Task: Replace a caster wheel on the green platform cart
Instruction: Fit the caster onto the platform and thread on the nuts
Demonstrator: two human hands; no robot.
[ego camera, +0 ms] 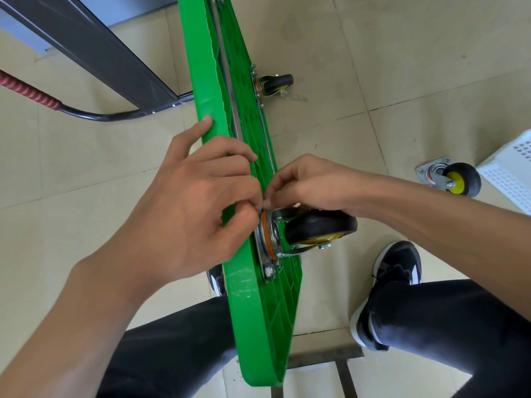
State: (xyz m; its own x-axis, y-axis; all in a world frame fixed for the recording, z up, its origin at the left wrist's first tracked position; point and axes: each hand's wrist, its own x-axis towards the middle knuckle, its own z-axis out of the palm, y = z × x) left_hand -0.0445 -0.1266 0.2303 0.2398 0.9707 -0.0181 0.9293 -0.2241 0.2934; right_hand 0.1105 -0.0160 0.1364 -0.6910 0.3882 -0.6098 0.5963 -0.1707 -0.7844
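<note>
The green platform cart (pixel 258 311) stands on its edge between the person's knees, its ribbed underside turned to the right with a caster wheel (pixel 320 229) (black tyre, yellow hub) bolted near the close end. The left hand (pixel 198 202) curls over the cart's top edge and the right hand (pixel 304 182) reaches above the wheel, their fingertips pinched together at the caster's mounting plate on something too small to make out. Farther off, a 2nd mounted caster (pixel 277 83) sits up the deck, and a loose caster (pixel 454 179) lies on the tiled floor (pixel 402 67) beside a white basket (pixel 511 168).
</note>
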